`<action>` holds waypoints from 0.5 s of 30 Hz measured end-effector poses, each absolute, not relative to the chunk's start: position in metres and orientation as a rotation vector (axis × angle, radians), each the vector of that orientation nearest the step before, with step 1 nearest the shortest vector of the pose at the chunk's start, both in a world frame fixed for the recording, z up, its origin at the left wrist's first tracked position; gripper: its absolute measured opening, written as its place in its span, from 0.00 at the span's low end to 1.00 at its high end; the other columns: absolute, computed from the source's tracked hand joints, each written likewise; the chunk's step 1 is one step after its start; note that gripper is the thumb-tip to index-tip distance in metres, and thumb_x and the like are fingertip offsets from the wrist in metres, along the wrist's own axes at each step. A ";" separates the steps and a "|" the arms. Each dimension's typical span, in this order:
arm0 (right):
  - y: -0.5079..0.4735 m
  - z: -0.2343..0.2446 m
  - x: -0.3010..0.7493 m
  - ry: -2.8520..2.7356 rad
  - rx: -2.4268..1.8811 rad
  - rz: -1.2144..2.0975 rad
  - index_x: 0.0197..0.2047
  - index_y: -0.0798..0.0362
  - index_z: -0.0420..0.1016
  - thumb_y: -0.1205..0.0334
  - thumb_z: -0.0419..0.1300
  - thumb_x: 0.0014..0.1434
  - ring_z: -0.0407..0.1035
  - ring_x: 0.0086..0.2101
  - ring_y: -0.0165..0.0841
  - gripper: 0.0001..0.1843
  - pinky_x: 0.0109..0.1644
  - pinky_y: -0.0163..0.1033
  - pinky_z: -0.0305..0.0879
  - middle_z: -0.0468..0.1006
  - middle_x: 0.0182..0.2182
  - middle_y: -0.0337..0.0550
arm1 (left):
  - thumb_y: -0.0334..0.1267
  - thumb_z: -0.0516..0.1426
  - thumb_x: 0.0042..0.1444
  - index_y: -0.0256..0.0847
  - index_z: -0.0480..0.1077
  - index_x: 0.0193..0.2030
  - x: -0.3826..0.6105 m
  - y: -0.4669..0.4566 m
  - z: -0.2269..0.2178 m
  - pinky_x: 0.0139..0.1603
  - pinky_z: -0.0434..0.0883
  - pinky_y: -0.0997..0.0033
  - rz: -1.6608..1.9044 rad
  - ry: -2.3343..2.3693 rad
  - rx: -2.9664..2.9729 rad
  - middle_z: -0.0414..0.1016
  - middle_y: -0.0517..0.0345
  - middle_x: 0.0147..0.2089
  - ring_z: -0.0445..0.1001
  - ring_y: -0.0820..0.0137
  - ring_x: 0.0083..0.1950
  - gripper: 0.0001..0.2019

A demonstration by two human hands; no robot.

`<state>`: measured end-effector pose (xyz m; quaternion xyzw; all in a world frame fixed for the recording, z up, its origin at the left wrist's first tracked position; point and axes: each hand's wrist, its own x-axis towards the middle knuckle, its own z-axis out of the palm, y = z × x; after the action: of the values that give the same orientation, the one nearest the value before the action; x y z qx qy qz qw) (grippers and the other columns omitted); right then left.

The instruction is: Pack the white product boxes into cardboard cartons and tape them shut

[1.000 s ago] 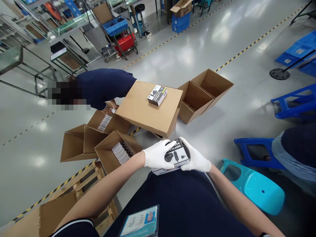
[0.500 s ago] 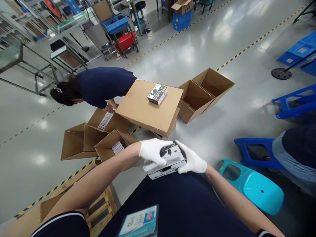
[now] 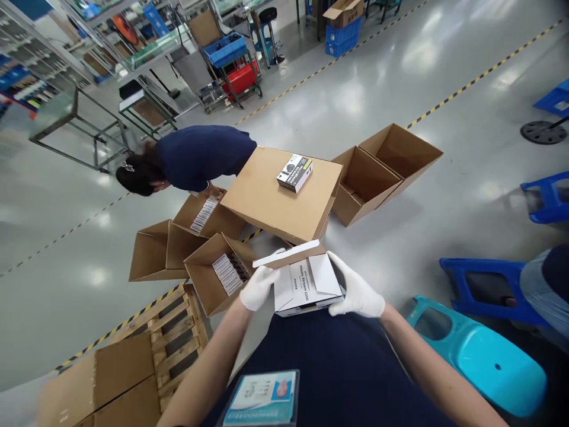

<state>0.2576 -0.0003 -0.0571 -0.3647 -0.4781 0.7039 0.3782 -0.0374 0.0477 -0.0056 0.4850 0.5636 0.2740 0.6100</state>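
In front of my waist is a small white product box (image 3: 306,281) with its lid (image 3: 288,254) raised, its cardboard edge facing up. White inner flaps show, printed "Minute Stream 1000". My left hand (image 3: 258,286), in a white glove, is closed at the box's left side by the lid, some fingers hidden behind it. My right hand (image 3: 358,290), also gloved, grips the box's right side with the thumb at the front. Just beyond, another printed product box (image 3: 295,172) lies on top of a large carton (image 3: 280,198).
A co-worker (image 3: 200,151) bends at the left over an open carton (image 3: 208,222) holding white boxes. Another open carton (image 3: 204,267) with boxes stands nearer. Open cartons (image 3: 368,178) are at right. A pallet (image 3: 178,332) lies lower left; a turquoise stool (image 3: 493,356) stands right.
The box's lid has swung up, uncovering the white inner flaps. My left hand has moved from the top of the box to its left side. My right hand keeps its hold.
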 end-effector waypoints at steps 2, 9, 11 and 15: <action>0.008 -0.052 0.258 -1.233 -0.857 1.907 0.78 0.44 0.46 0.55 0.82 0.40 0.50 0.72 0.54 0.71 0.75 0.63 0.48 0.53 0.75 0.53 | 0.58 0.56 0.65 0.36 0.71 0.64 -0.021 0.033 -0.018 0.68 0.69 0.50 0.794 1.469 1.041 0.75 0.41 0.66 0.72 0.52 0.68 0.31; 0.041 -0.024 0.223 -1.257 -1.333 1.763 0.62 0.47 0.69 0.59 0.74 0.50 0.75 0.50 0.49 0.37 0.56 0.57 0.74 0.79 0.52 0.47 | 0.47 0.64 0.55 0.43 0.75 0.36 0.005 0.023 0.006 0.46 0.75 0.63 0.895 1.728 1.195 0.81 0.58 0.36 0.78 0.61 0.43 0.11; 0.046 -0.023 0.218 -1.262 -1.386 1.633 0.55 0.47 0.74 0.63 0.70 0.50 0.74 0.51 0.49 0.27 0.57 0.57 0.73 0.80 0.48 0.45 | 0.47 0.64 0.54 0.43 0.74 0.34 0.001 0.022 0.011 0.43 0.74 0.65 0.914 1.707 1.190 0.78 0.60 0.34 0.77 0.63 0.39 0.10; 0.056 -0.022 0.240 -1.379 -1.066 1.848 0.54 0.49 0.78 0.64 0.60 0.53 0.72 0.53 0.50 0.24 0.62 0.57 0.68 0.81 0.49 0.43 | 0.46 0.64 0.53 0.42 0.75 0.35 -0.011 0.029 0.007 0.47 0.75 0.62 0.901 1.625 1.145 0.80 0.57 0.36 0.78 0.60 0.44 0.11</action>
<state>0.2401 0.0563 -0.0216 -0.4008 -0.5186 0.6949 0.2959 -0.0113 0.0289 0.0065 0.4653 0.6605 0.3663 0.4615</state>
